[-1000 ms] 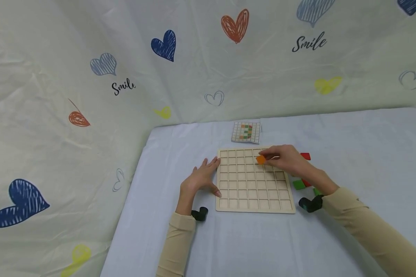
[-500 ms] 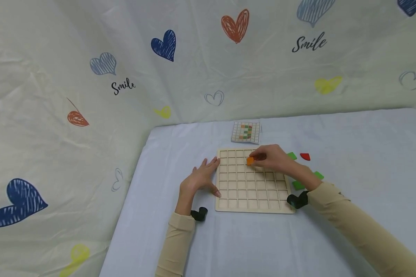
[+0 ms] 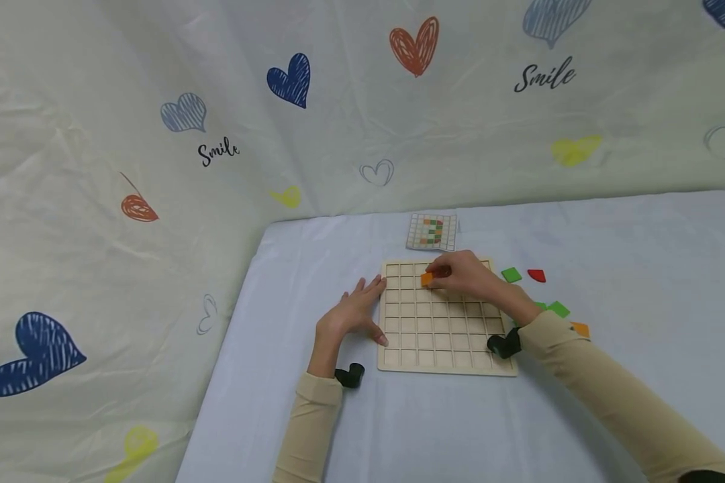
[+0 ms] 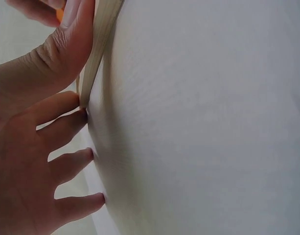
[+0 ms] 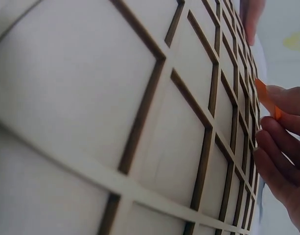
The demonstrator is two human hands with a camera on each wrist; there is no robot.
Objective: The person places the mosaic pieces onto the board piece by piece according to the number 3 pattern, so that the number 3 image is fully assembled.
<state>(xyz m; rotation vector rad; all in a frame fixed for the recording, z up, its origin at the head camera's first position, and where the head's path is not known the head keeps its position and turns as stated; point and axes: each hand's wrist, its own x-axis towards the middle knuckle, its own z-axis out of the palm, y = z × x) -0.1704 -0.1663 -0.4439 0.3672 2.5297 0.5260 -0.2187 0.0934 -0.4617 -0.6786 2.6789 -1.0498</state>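
A wooden grid board lies on the white-covered table. My right hand pinches an orange square tile over a cell in the upper part of the board. In the right wrist view the orange tile is tilted between thumb and fingers, close to the grid. With fingers spread, my left hand rests against the board's left edge. The left wrist view shows its thumb touching the board's side and the other fingertips on the cloth or board edge.
Behind the board lies a pattern card with a coloured grid. Right of the board are green tiles, a red rounded piece and another orange tile, partly behind the right sleeve. A printed cloth hangs at the back.
My right hand has moved left across the board with the orange tile, which sits a few cells further left. My left hand stays at the board's edge.
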